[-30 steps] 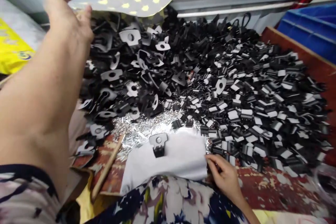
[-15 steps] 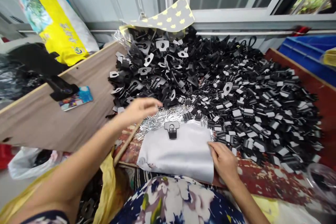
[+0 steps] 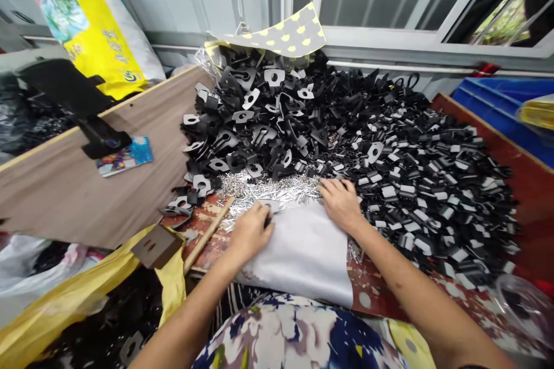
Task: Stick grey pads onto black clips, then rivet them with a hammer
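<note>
A grey sheet (image 3: 307, 253) lies at the front edge of the red worktable. My left hand (image 3: 251, 229) rests at the sheet's left side, its fingers curled round a small black clip part (image 3: 268, 216), mostly hidden. At the back edge of the sheet, my right hand (image 3: 341, 202) reaches with bent fingers to the heap of silver pins (image 3: 277, 189); what is between its fingertips is too small to make out. Behind the pins rise black flat clip parts with holes (image 3: 259, 127). Smaller black clip pieces (image 3: 415, 184) are heaped to the right.
A phone stand (image 3: 97, 132) stands on a booklet (image 3: 136, 155) at the left. A wooden stick (image 3: 210, 236) lies left of the sheet, near a yellow bag (image 3: 173, 285) of black parts. Blue crate (image 3: 489, 95) and clear cup (image 3: 521, 305) are at the right.
My left hand has come down from the black parts onto the clip on the sheet. My right hand has moved from the sheet's right edge up to the pins. A brown block now shows over the yellow bag.
</note>
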Available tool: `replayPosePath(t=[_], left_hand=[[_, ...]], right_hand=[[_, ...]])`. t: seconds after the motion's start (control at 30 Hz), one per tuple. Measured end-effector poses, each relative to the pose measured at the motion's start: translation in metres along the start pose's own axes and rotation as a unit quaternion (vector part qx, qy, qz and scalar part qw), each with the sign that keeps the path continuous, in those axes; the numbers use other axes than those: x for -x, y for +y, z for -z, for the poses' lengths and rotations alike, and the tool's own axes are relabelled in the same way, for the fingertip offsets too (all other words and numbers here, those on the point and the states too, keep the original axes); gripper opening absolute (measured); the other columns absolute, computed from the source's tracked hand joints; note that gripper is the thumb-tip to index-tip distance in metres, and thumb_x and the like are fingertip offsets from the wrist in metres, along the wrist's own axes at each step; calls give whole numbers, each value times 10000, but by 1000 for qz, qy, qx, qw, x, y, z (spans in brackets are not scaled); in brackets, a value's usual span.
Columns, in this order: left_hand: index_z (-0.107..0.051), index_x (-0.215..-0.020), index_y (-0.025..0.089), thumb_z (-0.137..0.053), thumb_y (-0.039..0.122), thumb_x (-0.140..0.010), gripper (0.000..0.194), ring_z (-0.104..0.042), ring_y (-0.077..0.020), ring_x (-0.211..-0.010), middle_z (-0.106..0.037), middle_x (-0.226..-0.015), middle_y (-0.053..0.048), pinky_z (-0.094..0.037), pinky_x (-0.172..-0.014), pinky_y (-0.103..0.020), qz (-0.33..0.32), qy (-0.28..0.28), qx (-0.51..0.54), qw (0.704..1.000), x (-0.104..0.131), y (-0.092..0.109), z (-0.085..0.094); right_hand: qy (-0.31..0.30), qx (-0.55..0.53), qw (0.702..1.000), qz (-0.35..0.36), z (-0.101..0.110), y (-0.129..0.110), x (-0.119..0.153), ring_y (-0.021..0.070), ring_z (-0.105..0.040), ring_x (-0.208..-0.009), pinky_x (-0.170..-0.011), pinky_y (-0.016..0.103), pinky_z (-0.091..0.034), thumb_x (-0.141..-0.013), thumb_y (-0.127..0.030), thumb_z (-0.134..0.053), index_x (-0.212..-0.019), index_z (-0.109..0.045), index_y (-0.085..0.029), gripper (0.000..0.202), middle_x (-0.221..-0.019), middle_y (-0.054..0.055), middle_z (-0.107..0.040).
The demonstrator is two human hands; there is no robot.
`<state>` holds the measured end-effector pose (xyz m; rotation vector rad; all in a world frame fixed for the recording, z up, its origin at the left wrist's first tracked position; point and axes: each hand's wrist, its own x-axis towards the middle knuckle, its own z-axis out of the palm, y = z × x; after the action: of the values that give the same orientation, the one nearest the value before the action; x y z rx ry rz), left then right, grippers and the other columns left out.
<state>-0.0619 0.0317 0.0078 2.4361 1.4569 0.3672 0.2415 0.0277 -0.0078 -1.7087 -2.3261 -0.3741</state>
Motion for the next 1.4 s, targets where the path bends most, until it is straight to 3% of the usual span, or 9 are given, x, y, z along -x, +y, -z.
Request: replayPosePath(t=[0.17,0.33,0.43,0.6,0.77,1.0,1.13,1.3,1.4], left_hand=[[-673,-1215,219,-630,346,-919,325,-572,-352,-1065,-618,-1146,-148,-490,-924,-508,-55,74,-80,992,-17,-13,19],[-609,-1376,204,-436,131,-977,441,-589,-301,-1165,-663,-1202,-143,-485,-1047,-485,-266,76,-26,961,-85,26,-14],[-603,-1403,149,-397,57,-953,503,-536,-309,-1344,-647,-1338,-171,-369,-1205,-520,-307,89,-64,945,-126,27,-27],[-596,-1423,111,-370,37,-945,533,-475,-333,-1442,-614,-1415,-184,-237,-1286,-538,-230,104,-107,962,-151,-16,-15],[-661,-1325,163,-403,143,-1001,414,-536,-340,-1351,-606,-1412,-184,-300,-1231,-546,-171,119,-102,973,-151,-35,-6],[-680,-1260,183,-465,224,-1018,327,-535,-343,-1290,-665,-1231,-169,-435,-1090,-514,-228,170,-75,956,-144,-24,-12],[-667,-1275,205,-497,311,-1031,316,-578,-299,-1084,-665,-1146,-137,-453,-1004,-472,-319,120,-96,935,-134,-4,-16],[-682,-1270,224,-610,335,-964,333,-574,-324,-1000,-643,-1038,-124,-425,-916,-494,-184,101,-132,969,-140,14,-30],[-702,-1221,213,-590,265,-956,293,-572,-317,-1006,-628,-1020,-117,-409,-948,-496,-139,113,-102,979,-142,19,-37]], right_hand=[[70,-7,996,-62,23,13,-8,361,-443,-1383,-1211,595,-158,-922,-249,-632,-1242,-685,-185,331,-1585,150,-498],[14,-21,999,-45,2,-2,-84,278,-530,-1273,-1191,483,-253,-1046,-304,-462,-1409,-581,-153,411,-1361,143,-661],[-4,-5,999,-43,-14,1,-110,275,-576,-1125,-1081,461,-333,-1047,-335,-475,-1452,-547,-155,449,-1249,133,-687],[-24,22,999,-23,-11,30,-97,285,-548,-1025,-935,433,-324,-1034,-421,-506,-1330,-625,-167,408,-1101,128,-700],[-26,67,997,-41,7,70,-84,308,-504,-1002,-917,459,-276,-997,-385,-537,-1063,-679,-134,296,-1006,152,-702],[-4,132,986,-100,24,115,-87,328,-465,-1044,-929,483,-260,-969,-237,-494,-1056,-679,-126,233,-1056,180,-678],[-6,154,977,-146,38,144,-86,341,-470,-1049,-962,513,-265,-942,-173,-480,-1057,-698,-95,258,-1079,212,-663],[-36,119,987,-107,45,128,-75,314,-504,-1143,-1062,470,-292,-956,-204,-515,-1209,-682,-146,308,-1222,162,-651],[-94,62,990,-83,27,100,-76,249,-572,-1034,-954,355,-401,-1013,-193,-430,-1081,-719,-166,298,-1111,125,-688]])
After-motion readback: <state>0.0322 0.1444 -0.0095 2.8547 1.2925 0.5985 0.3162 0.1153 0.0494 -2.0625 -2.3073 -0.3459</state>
